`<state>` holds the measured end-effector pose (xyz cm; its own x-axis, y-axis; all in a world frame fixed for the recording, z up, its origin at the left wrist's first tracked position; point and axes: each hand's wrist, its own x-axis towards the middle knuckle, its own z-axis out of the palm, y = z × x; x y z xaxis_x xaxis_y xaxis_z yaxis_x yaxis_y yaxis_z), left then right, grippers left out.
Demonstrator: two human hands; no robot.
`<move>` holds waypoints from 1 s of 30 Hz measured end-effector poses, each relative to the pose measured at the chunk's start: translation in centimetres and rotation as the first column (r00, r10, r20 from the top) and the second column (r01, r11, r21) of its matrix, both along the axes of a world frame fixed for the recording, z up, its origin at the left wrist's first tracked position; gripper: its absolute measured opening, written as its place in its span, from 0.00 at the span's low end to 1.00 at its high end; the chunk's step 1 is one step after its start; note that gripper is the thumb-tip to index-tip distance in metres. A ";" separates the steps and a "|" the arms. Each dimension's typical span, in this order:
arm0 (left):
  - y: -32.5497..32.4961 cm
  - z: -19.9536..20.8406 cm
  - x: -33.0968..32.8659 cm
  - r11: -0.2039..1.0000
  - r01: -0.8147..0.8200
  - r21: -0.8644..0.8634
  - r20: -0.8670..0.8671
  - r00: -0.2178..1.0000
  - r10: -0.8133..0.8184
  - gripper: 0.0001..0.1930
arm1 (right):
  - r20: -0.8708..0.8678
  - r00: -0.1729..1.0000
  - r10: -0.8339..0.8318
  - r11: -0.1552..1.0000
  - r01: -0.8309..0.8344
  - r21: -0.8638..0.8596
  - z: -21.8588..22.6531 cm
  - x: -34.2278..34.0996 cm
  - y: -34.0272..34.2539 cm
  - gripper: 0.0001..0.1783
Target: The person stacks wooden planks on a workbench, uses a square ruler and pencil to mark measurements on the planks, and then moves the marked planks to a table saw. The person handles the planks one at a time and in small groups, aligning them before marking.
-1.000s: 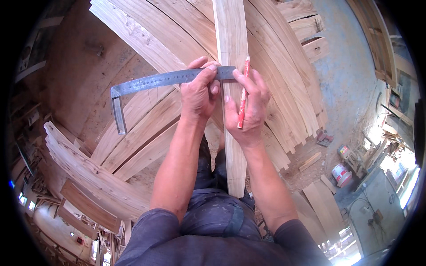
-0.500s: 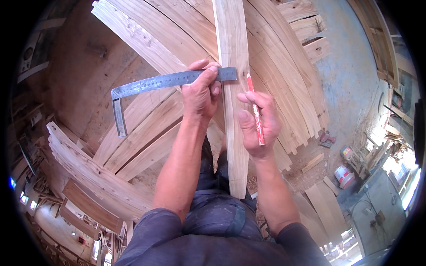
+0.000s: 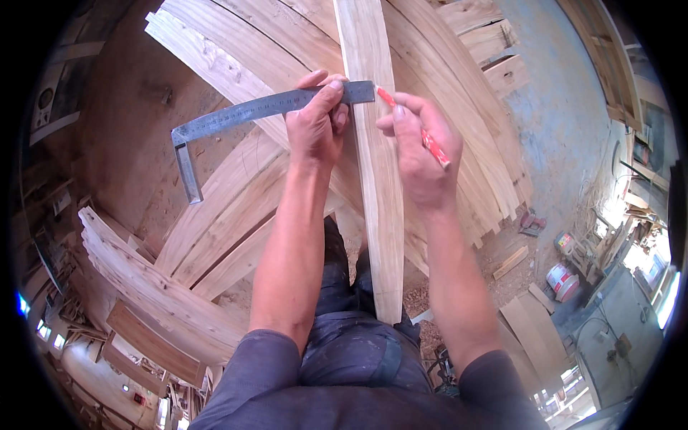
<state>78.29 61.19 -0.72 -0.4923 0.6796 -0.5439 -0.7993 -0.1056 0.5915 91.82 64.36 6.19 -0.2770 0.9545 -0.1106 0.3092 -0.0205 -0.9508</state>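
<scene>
My left hand [image 3: 316,118] is closed round the blade of a metal try square [image 3: 240,113], thumb on top. The blade's end lies across a long pale board [image 3: 381,208] that runs from my waist away from me. Off to the left, the square's short stock hangs past the boards. In my right hand [image 3: 428,147] is a red pencil [image 3: 435,149], pinched between thumb and fingers. Its tip is at the end of the square's blade, over the board; whether it touches the wood I cannot tell.
Several wide planks [image 3: 459,122] lie fanned out beneath the board. More rough boards [image 3: 150,287] rest at the left. A red power tool [image 3: 532,223], a white and red bucket [image 3: 562,282] and a wood offcut [image 3: 510,263] are on the floor to the right.
Both hands have moved farther away along the board, the square sliding with the left one. The pencil has tilted over, and its tip has come to the blade's end.
</scene>
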 end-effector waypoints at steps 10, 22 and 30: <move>-6.8 0.6 4.2 0.999 0.016 -0.041 0.045 0.999 -0.014 0.22 | 0.173 0.983 0.063 0.995 -0.049 -0.088 2.5 3.0 -4.8 0.09; -3.3 1.1 2.6 0.998 0.041 -0.042 0.050 0.998 -0.038 0.29 | 0.108 0.994 -0.004 0.981 -0.018 0.194 0.2 3.1 -4.1 0.15; -3.6 0.3 2.9 0.999 0.020 -0.034 0.072 0.997 -0.017 0.18 | 0.443 0.884 0.150 0.875 -0.327 0.356 -1.7 2.5 -5.2 0.29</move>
